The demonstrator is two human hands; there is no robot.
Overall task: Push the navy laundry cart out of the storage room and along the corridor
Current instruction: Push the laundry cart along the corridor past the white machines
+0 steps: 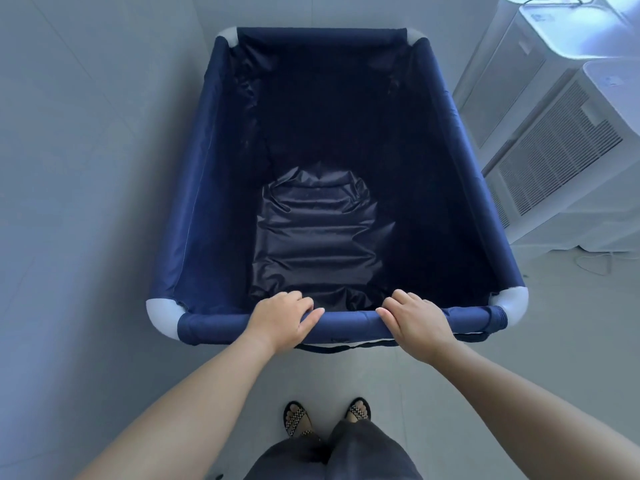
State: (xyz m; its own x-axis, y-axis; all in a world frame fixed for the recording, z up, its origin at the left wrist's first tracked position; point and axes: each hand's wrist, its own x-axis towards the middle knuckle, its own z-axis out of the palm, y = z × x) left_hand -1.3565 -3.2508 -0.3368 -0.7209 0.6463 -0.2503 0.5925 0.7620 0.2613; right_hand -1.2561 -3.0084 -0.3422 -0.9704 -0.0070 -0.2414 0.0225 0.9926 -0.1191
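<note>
The navy laundry cart [207,209] fills the middle of the head view, a deep fabric bin with white plastic corners and nothing inside but its dark liner. Both of my hands rest on its near top rail. My left hand [282,320] wraps the rail left of centre, fingers curled over the top. My right hand [415,320] grips the same rail right of centre. My feet in sandals stand just behind the cart.
A pale wall [86,168] runs close along the cart's left side. Two white air-conditioner units [561,161] stand against the right, near the cart's right rim, with a thin cable [595,263] on the floor beside them. Grey tiled floor [519,323] lies behind the cart.
</note>
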